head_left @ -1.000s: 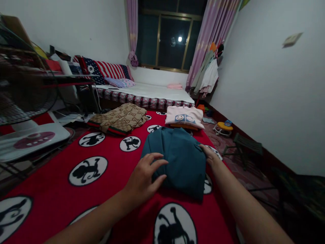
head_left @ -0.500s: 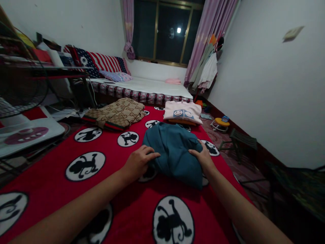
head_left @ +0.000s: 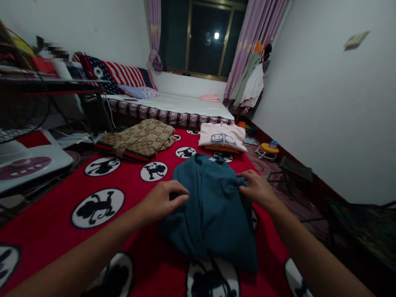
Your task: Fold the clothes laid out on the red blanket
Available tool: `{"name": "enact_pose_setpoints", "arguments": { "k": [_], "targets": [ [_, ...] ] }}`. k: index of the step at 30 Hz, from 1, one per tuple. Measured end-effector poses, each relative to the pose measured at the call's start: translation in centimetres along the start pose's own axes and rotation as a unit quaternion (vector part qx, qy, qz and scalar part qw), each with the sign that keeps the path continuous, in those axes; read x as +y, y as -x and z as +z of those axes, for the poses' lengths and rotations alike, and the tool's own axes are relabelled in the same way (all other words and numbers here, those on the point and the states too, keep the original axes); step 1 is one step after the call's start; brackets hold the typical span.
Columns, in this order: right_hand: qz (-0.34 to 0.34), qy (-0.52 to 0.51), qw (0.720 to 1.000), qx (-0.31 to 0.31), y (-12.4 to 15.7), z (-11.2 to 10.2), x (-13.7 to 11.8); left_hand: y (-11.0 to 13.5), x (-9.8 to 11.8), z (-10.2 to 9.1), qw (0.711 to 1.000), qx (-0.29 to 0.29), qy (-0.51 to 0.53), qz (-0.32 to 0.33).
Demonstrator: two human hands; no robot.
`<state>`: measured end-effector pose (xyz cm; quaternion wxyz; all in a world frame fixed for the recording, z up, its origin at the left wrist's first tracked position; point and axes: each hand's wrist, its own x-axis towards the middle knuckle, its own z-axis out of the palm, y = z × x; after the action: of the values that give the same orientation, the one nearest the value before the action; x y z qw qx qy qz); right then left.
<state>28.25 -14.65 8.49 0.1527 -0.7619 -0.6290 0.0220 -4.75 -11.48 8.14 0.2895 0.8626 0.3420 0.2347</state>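
Observation:
A teal long-sleeved-looking top (head_left: 216, 206) lies partly folded on the red blanket (head_left: 130, 243), its neckline and small white label at the far end. Lengthwise creases run down its left half, and its near edge hangs loose toward me. My right hand (head_left: 258, 189) pinches the cloth at the upper right side between thumb and fingers. Over the left edge hovers my left hand (head_left: 162, 200), fingers curved and thumb held apart from them, with no cloth visibly gripped.
A folded brown patterned garment (head_left: 142, 138) lies at the far left of the blanket. Far right sits a folded pink sweatshirt (head_left: 225, 134) on something orange. Beyond stands a bed (head_left: 176, 105); a folding stool (head_left: 293, 169) and yellow stool (head_left: 268, 149) are on the right.
The bunched top has been spread flatter and longer toward me, and its neckline now shows. My left hand has loosened from the cloth; my right hand has shifted slightly right.

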Motion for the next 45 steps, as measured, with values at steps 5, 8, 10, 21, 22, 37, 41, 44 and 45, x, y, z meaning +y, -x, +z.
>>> {"name": "enact_pose_setpoints", "arguments": {
  "k": [5, 8, 10, 21, 22, 37, 41, 44, 45],
  "targets": [
    [0.058, -0.073, 0.996, 0.009, -4.5, 2.1, -2.1, -3.8, -3.4, 0.9, 0.985, 0.108, -0.120, -0.058],
    [0.064, -0.047, 0.997, 0.010, -5.2, 3.4, -2.6, -4.9, -2.7, 2.4, 0.977, 0.102, -0.186, -0.015],
    [0.050, -0.032, 0.998, 0.007, -5.2, 3.9, -2.8, -5.1, -1.2, 3.6, 0.974, 0.089, -0.209, 0.028],
    [0.031, -0.114, 0.984, -0.132, -8.2, 3.6, -6.1, -1.6, 5.3, 5.3, 0.991, -0.051, -0.114, -0.043],
    [0.041, -0.102, 0.983, -0.145, -8.5, 3.7, -6.6, -1.1, 5.5, 5.1, 0.989, -0.061, -0.121, -0.061],
    [0.015, -0.215, 0.961, -0.174, -8.8, 2.8, -7.3, 1.5, 6.5, 7.3, 0.990, -0.033, -0.136, -0.019],
    [0.022, -0.339, 0.940, -0.025, -8.1, 1.2, -5.1, 0.8, 8.5, 8.2, 0.968, -0.072, -0.240, 0.023],
    [0.024, -0.419, 0.907, 0.048, -7.0, 1.0, -2.1, 0.2, 9.7, 9.6, 0.944, -0.096, -0.314, 0.038],
    [0.029, -0.444, 0.894, 0.057, -6.6, 1.2, -1.0, 0.1, 9.9, 10.3, 0.938, -0.098, -0.331, 0.041]
  ]
}}
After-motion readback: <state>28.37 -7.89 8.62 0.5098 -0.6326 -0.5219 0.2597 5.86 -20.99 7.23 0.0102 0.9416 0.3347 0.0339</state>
